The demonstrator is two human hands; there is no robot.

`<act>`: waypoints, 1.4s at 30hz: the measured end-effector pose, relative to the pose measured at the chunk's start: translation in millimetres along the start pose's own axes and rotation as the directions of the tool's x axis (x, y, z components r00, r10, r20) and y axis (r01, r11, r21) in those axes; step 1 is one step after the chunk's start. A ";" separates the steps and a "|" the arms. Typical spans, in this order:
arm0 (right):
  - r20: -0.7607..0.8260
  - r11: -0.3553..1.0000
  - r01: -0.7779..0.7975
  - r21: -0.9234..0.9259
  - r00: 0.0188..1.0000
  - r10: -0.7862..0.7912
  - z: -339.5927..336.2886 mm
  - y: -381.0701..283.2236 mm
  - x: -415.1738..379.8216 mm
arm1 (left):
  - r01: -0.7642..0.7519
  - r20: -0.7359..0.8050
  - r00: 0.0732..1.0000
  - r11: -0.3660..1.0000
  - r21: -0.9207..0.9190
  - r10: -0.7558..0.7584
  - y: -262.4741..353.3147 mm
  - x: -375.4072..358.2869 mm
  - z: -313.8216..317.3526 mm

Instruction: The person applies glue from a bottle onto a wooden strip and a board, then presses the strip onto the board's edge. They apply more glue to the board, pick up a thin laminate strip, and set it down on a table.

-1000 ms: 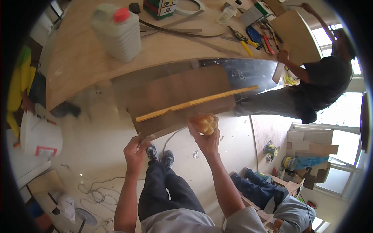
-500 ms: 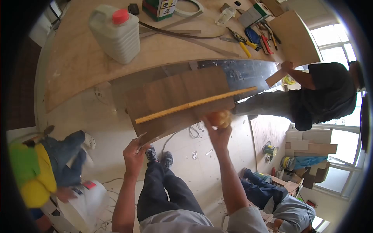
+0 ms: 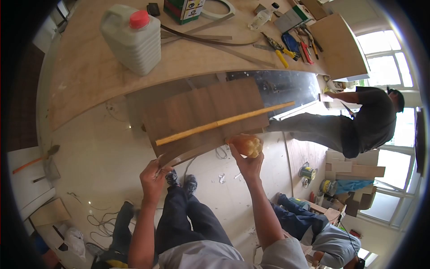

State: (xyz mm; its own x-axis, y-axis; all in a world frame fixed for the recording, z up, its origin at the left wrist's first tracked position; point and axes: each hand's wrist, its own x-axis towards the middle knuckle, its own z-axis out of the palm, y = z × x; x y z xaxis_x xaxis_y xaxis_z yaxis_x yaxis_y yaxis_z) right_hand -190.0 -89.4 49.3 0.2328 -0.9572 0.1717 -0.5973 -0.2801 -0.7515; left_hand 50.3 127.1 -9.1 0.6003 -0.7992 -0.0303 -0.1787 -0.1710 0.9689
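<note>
My left hand point(image 3: 152, 177) pinches the end of a thin brown edging strip point(image 3: 190, 152) at the near left corner of a dark wood-grain panel point(image 3: 206, 105). The strip runs along the panel's near edge. My right hand point(image 3: 249, 167) is closed around an amber squeeze bottle point(image 3: 245, 145) with a lumpy yellowish base, tilted so that its narrow end points left at the strip and edge. A long yellowish wood batten point(image 3: 224, 121) lies across the top of the panel.
Beyond the panel, a large plywood table point(image 3: 89, 85) holds a white jerrycan point(image 3: 132, 45), loose strips and pliers point(image 3: 280, 47). One person point(image 3: 367, 121) stands at right beside a black surface; another point(image 3: 329, 240) is low at bottom right. Cables point(image 3: 103, 226) lie on the floor.
The bottle in my right hand has shifted slightly left and down. The person at right has turned and moved their hands away from me. The person in yellow and green has mostly gone from the left.
</note>
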 end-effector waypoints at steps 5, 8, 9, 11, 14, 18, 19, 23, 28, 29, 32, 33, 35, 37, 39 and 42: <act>-0.063 0.979 -0.178 0.095 0.981 0.184 -21.8 34.3 26.4 | 0.045 0.009 0.999 0.999 0.002 -0.045 -3.2 1.3 -6.7; -0.087 0.987 -0.136 0.082 0.986 0.143 -15.1 47.4 22.9 | 0.013 0.026 1.000 0.998 0.066 -0.015 4.2 4.2 -6.7; -0.078 0.994 -0.090 0.055 0.993 0.094 -11.9 39.8 17.4 | -0.008 0.039 0.999 0.996 0.086 0.005 7.3 6.2 -6.7; -0.063 1.000 0.001 0.002 0.998 -0.001 0.5 7.4 1.9 | 0.023 0.023 0.999 0.998 0.062 -0.024 6.1 7.4 -5.1; -0.025 1.000 -0.011 -0.018 1.000 0.010 0.8 -1.0 -3.5 | 0.048 0.040 0.998 0.999 0.012 -0.048 5.6 7.9 -7.6; -0.091 0.997 -0.035 -0.062 0.995 0.030 -18.1 45.8 23.4 | 0.042 0.088 0.995 0.994 0.102 -0.051 8.4 9.9 -17.6; -0.102 0.997 -0.058 -0.058 0.993 0.052 -21.9 45.6 36.8 | 0.041 0.102 0.993 0.985 0.167 -0.059 9.6 11.4 -18.8; -0.224 0.991 -0.099 -0.090 0.972 0.077 -40.6 56.4 57.3 | 0.016 0.046 0.999 1.000 0.008 -0.016 9.1 10.2 -8.6; -0.088 0.997 -0.071 -0.016 0.994 0.069 -24.6 37.5 29.8 | -0.015 0.046 0.999 0.992 0.126 0.009 13.0 11.0 -5.1; -0.050 0.998 -0.056 -0.025 0.997 0.055 -22.1 29.7 24.0 | -0.008 0.042 0.999 0.993 0.115 0.003 14.3 11.3 -4.0; -0.031 0.999 -0.047 -0.004 0.998 0.047 -17.9 29.5 23.4 | 0.020 0.021 1.000 0.992 0.124 -0.023 23.2 9.3 -7.7; -0.031 0.999 -0.040 -0.003 0.999 0.040 -17.6 28.4 26.4 | 0.025 0.011 1.000 0.988 0.150 -0.027 27.2 9.0 -9.7; -0.061 1.000 0.012 -0.011 0.998 -0.013 -25.9 32.9 44.5 | 0.063 0.003 0.998 0.979 0.196 -0.065 27.9 5.6 -15.0; -0.106 0.986 -0.149 0.079 0.982 0.157 -35.9 28.2 57.4 | 0.131 0.005 0.991 0.964 0.232 -0.136 28.1 0.9 -21.2; -0.117 0.990 -0.143 0.004 0.983 0.142 -39.8 40.3 63.0 | 0.150 -0.016 0.989 0.980 0.135 -0.149 35.1 -0.1 -10.1; -0.077 0.984 -0.173 0.047 0.981 0.176 -38.3 34.1 58.7 | 0.101 0.014 0.994 0.973 0.207 -0.106 46.4 5.4 6.8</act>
State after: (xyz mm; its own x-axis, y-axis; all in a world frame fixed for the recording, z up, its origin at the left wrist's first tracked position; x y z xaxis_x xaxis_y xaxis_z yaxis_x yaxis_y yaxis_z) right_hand -226.0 -157.9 58.1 0.0638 -0.9943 0.0853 -0.5923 -0.1066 -0.7987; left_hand 39.9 111.0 34.0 0.6052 -0.7843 -0.1365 -0.2747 -0.3668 0.8888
